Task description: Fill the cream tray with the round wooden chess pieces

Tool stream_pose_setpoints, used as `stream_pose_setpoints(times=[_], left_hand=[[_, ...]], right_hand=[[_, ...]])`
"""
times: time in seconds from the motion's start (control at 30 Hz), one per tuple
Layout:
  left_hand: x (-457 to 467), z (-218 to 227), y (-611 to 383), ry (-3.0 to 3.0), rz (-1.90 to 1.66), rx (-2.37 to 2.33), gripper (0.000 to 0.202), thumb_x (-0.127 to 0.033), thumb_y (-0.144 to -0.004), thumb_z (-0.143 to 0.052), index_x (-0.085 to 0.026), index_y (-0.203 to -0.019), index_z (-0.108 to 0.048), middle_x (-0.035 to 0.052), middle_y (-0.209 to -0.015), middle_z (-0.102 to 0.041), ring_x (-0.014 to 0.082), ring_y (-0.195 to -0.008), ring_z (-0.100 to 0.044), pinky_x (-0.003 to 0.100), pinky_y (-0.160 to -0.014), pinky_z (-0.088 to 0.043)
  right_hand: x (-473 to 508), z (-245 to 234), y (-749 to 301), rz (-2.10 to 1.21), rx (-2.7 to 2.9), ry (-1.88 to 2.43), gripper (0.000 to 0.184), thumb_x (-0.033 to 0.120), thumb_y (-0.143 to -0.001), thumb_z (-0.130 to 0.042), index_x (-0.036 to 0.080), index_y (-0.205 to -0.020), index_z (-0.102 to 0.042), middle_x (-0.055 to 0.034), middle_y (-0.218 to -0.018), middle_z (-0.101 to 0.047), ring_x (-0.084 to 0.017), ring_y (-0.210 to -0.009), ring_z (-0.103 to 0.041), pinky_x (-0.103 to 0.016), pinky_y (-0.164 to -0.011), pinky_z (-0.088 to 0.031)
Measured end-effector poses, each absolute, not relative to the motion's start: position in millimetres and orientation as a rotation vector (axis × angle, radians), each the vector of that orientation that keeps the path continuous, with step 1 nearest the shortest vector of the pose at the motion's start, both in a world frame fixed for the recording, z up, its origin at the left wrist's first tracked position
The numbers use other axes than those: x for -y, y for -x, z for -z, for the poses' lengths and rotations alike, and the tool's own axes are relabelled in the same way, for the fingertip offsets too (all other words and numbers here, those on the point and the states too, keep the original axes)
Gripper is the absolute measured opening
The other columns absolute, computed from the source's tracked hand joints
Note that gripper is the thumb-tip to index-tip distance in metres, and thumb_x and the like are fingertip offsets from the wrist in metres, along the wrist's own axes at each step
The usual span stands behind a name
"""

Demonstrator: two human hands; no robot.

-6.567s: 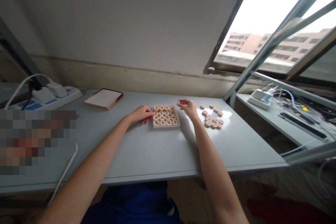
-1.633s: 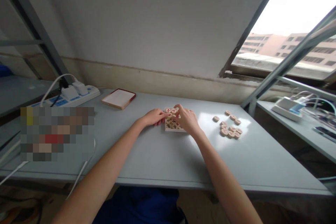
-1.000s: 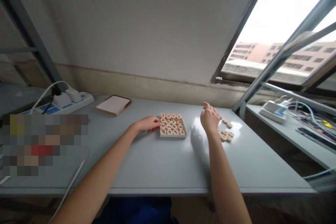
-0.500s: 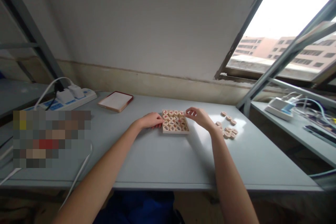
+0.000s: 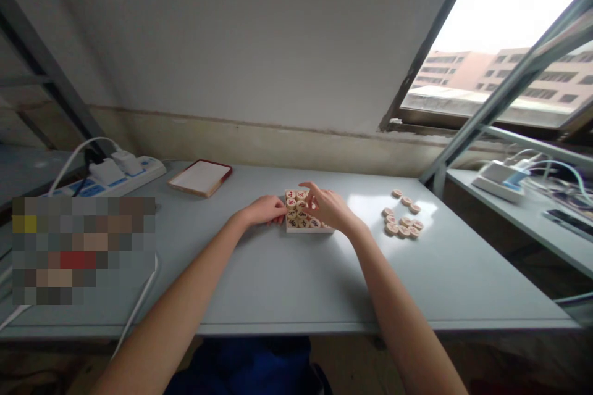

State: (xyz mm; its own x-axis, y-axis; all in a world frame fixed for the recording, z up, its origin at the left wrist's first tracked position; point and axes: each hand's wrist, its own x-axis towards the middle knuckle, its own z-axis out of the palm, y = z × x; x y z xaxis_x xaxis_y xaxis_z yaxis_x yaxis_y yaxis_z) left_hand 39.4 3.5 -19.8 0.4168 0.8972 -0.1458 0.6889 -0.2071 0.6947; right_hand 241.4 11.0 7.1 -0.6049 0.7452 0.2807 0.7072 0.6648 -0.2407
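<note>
A small wooden box [image 5: 309, 229] filled with round chess pieces sits mid-table. My left hand [image 5: 265, 210] lies palm down on the grey table [image 5: 287, 284], fingers stretched out and touching the box's left edge. My right hand [image 5: 327, 207] hovers over the box. Its index finger points left and the other fingers bend down in a pinch onto the pieces. The chess piece it carries is mostly hidden beneath them. A loose pile of several chess pieces [image 5: 402, 225] lies on the table to the right of the box.
A flat red-edged lid [image 5: 200, 178] lies at the back left. Beside it is a power strip [image 5: 121, 171] with plugs, and a white cable [image 5: 139, 302] runs off the front edge. A second table [image 5: 523, 222] with chargers and wires stands to the right, under an open window.
My right hand went out to the loose pile, took a piece and came back over the box. The left hand stayed against the box's left edge.
</note>
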Motion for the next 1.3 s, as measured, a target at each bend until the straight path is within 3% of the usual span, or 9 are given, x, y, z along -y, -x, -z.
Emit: stream_pose_setpoints(times=[0.27,0.4,0.47,0.53,0.63,0.8,1.03,1.13,1.3], left_hand=[[-6.5,21.5,-36.5,-1.893,-0.402,-1.256,0.043,-0.052,-0.07,-0.041,-0.013,-0.054,-0.053,0.0002,-0.051,-0.053,0.0068,-0.038,-0.039,0.021,-0.041,-0.03],[-5.9,20.7,-36.3,-1.832,-0.401,-1.205,0.041,-0.051,-0.069,-0.042,-0.013,-0.056,-0.052,-0.0005,-0.051,-0.051,0.0061,-0.037,-0.037,0.02,-0.039,-0.028],[-5.9,20.5,-36.8,-1.819,-0.407,-1.202,0.04,-0.051,-0.069,-0.043,-0.013,-0.058,-0.052,-0.0015,-0.051,-0.049,0.0059,-0.037,-0.037,0.02,-0.038,-0.027],[-5.7,19.9,-37.7,-1.822,-0.42,-1.21,0.039,-0.051,-0.068,-0.044,-0.013,-0.06,-0.052,-0.0027,-0.049,-0.047,0.0058,-0.036,-0.036,0.02,-0.038,-0.027],[-4.4,18.4,-38.9,-1.834,-0.431,-1.225,0.039,-0.05,-0.068,-0.044,-0.014,-0.06,-0.052,-0.004,-0.047,-0.044,0.0058,-0.035,-0.036,0.02,-0.038,-0.026],[-2.6,16.8,-39.3,-1.834,-0.441,-1.235,0.039,-0.051,-0.067,-0.043,-0.013,-0.06,-0.052,-0.0046,-0.045,-0.044,0.0056,-0.035,-0.035,0.02,-0.038,-0.026],[-5.8,21.3,-38.6,-1.802,-0.452,-1.234,0.04,-0.052,-0.067,-0.044,-0.013,-0.06,-0.053,-0.0036,-0.045,-0.045,0.006,-0.034,-0.035,0.02,-0.036,-0.025],[-8.0,24.4,-38.2,-1.818,-0.459,-1.223,0.04,-0.051,-0.068,-0.045,-0.013,-0.059,-0.053,-0.0037,-0.044,-0.045,0.0057,-0.033,-0.035,0.02,-0.036,-0.026],[-11.2,29.8,-35.5,-1.766,-0.507,-1.231,0.045,-0.056,-0.068,-0.043,-0.013,-0.061,-0.053,-0.0032,-0.044,-0.047,0.0053,-0.032,-0.037,0.019,-0.035,-0.025]], right_hand=[[-16.5,-5.3,-251.4,-0.19,2.516,1.229,0.023,0.021,-0.072,-0.046,0.018,-0.093,-0.04,0.0,-0.072,-0.054,-0.012,-0.058,-0.047,-0.021,-0.052,-0.029],[-31.0,-10.5,-303.6,0.043,2.181,1.621,0.023,0.016,-0.069,-0.043,0.017,-0.092,-0.043,-0.0069,-0.091,-0.053,-0.019,-0.086,-0.047,-0.031,-0.072,-0.037],[-36.6,-2.9,-331.7,0.296,1.861,1.961,0.033,0.016,-0.069,-0.042,0.015,-0.102,-0.043,-0.0141,-0.113,-0.044,-0.027,-0.108,-0.035,-0.047,-0.084,-0.03],[-42.1,12.1,-352.1,0.443,1.596,2.198,0.048,0.021,-0.071,-0.043,0.012,-0.117,-0.035,-0.0185,-0.13,-0.024,-0.031,-0.121,-0.012,-0.059,-0.088,-0.016],[-53.2,36.1,-365.2,0.407,1.34,2.441,0.055,0.031,-0.075,-0.041,0.008,-0.124,-0.03,-0.0208,-0.136,-0.011,-0.032,-0.124,0.006,-0.064,-0.088,-0.002],[-66.5,46.2,-367.8,0.134,1.294,2.499,0.052,0.036,-0.079,-0.036,0.01,-0.124,-0.035,-0.0188,-0.132,-0.025,-0.034,-0.122,-0.012,-0.062,-0.09,-0.008],[-55.5,37.5,-370.9,0.311,1.581,2.301,0.035,0.019,-0.077,-0.037,0.015,-0.109,-0.049,-0.0115,-0.111,-0.05,-0.027,-0.103,-0.04,-0.056,-0.092,-0.013],[-53.7,36.6,-369.3,0.356,1.607,2.257,0.028,0.019,-0.076,-0.038,0.017,-0.098,-0.055,-0.01,-0.106,-0.052,-0.027,-0.099,-0.042,-0.053,-0.091,-0.016],[-55.3,36.8,-367.4,0.3,1.423,2.349,0.033,0.023,-0.076,-0.041,0.012,-0.105,-0.051,-0.015,-0.115,-0.046,-0.03,-0.105,-0.037,-0.058,-0.089,-0.013]])
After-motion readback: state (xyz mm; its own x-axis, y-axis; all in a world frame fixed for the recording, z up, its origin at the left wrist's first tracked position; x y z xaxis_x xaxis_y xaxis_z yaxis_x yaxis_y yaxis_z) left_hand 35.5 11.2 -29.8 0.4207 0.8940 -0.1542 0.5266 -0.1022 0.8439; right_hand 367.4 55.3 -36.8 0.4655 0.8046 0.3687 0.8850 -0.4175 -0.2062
